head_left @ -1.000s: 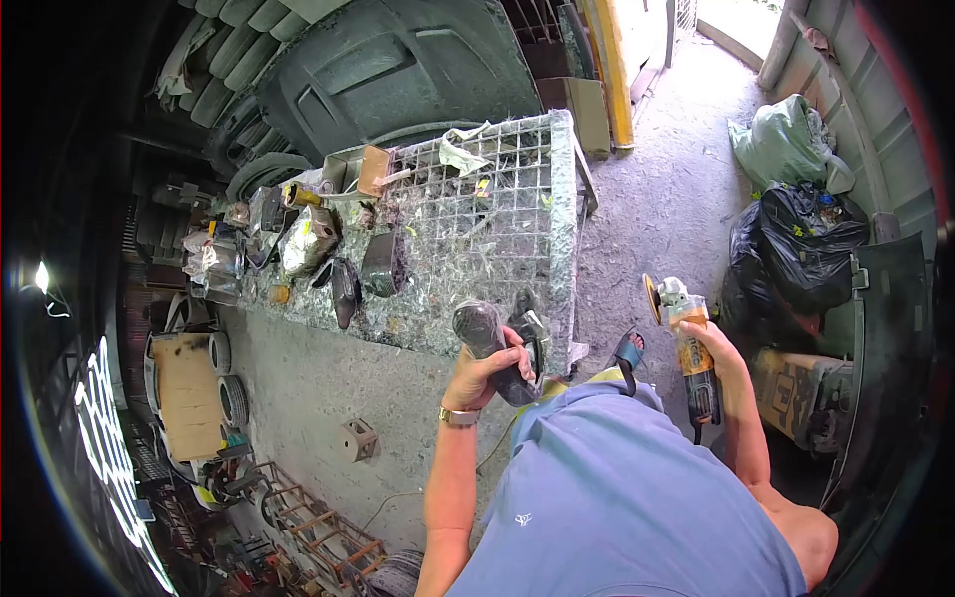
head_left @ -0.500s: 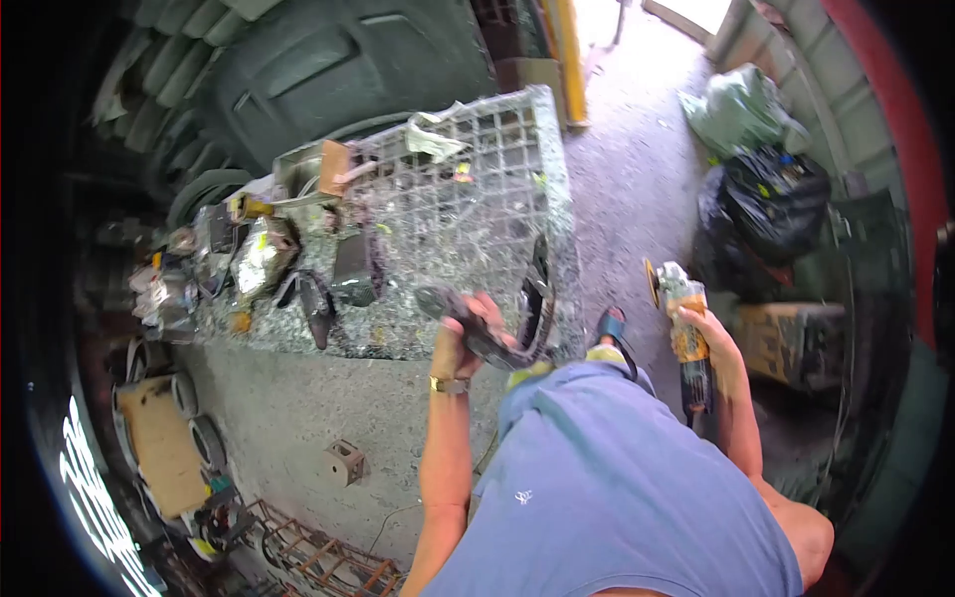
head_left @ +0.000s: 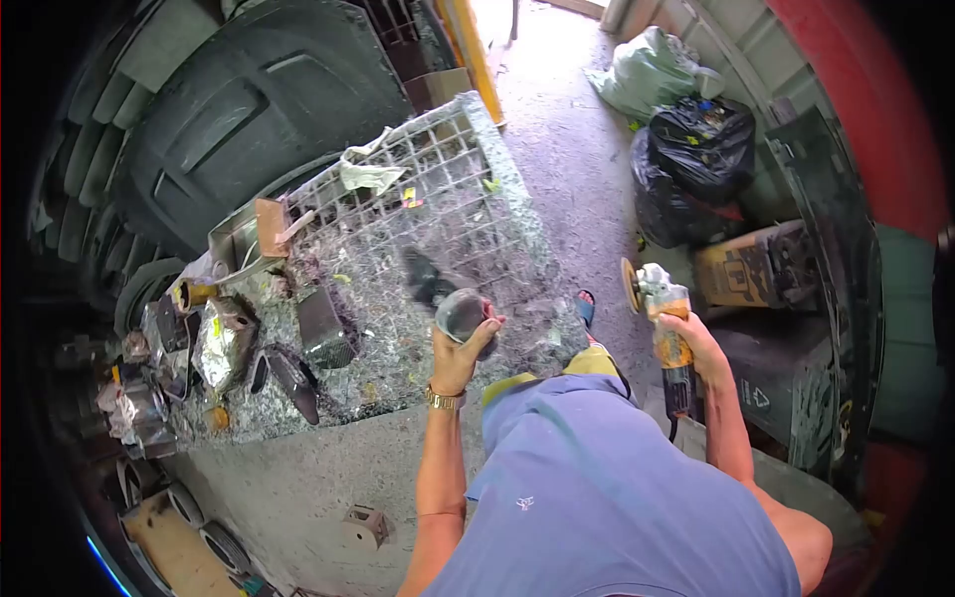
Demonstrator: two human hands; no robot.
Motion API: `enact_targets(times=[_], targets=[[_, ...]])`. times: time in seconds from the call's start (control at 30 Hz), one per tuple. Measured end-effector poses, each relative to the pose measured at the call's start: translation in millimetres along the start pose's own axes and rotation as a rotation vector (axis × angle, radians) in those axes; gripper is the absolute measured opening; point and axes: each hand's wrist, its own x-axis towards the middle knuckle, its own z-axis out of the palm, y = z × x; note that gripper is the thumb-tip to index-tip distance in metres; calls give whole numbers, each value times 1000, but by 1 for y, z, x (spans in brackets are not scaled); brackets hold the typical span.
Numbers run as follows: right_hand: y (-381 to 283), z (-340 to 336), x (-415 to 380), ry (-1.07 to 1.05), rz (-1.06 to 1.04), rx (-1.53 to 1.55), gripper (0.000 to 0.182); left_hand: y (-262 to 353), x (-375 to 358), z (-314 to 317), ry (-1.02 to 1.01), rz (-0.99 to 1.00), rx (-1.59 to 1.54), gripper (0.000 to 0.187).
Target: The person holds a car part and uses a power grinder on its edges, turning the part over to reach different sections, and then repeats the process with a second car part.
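My left hand (head_left: 458, 360), with a watch on its wrist, grips a dark moulded part (head_left: 462, 314) over the near edge of the workbench. Its round, cup-like end faces up, and a narrower dark piece sticks out past it toward the grid. My right hand (head_left: 693, 338) is wrapped around the orange body of an angle grinder (head_left: 673, 336), held off to the right of the bench. The grinder's disc (head_left: 631, 285) points up and left, and its black rear end hangs down toward my forearm.
On the dusty workbench (head_left: 398, 368) lie a black carbon-look piece (head_left: 324, 328), a foil-wrapped part (head_left: 225, 343) and a white rag (head_left: 370, 171) on the metal grid. Bin bags (head_left: 691, 164) and a cardboard box (head_left: 746, 267) stand right. A large black panel (head_left: 259, 109) leans behind.
My left hand has turned the dark part so its round end now faces up. The view has swung, and the grinder stays in my right hand, shifted slightly left in view.
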Motion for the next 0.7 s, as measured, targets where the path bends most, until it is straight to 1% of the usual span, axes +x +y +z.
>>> enact_targets(times=[0.03,0.07,0.1,0.17,0.2,0.23,0.3,0.33,0.4,0.5,0.63,0.7], targets=[[-1,4,-2,-8,-19,-13,39,3,0,5,-18,14,270,22],[-1,4,-2,-11,-7,15,40,8,0,11,-56,107,430,29],[-2,7,-1,-9,0,13,40,9,2,15,-70,103,422,29],[-2,4,3,-65,-7,17,41,8,5,18,-111,490,990,42],[2,0,7,-90,16,40,42,7,6,19,-148,481,1081,53],[5,-4,8,-86,25,37,42,4,7,18,-163,532,1245,58],[4,-11,16,-148,20,63,43,3,7,23,-176,606,1438,56],[4,-15,18,-160,33,60,44,1,6,26,-173,598,1437,56],[4,-24,23,-188,49,54,45,-2,7,32,-201,727,1571,50],[0,-35,26,-232,67,33,45,-10,5,45,-215,744,1639,45],[-5,-51,32,-285,86,5,45,-26,6,62,-178,731,1689,47],[-9,-59,37,-309,100,-15,46,-35,11,68,-197,696,1699,53]])
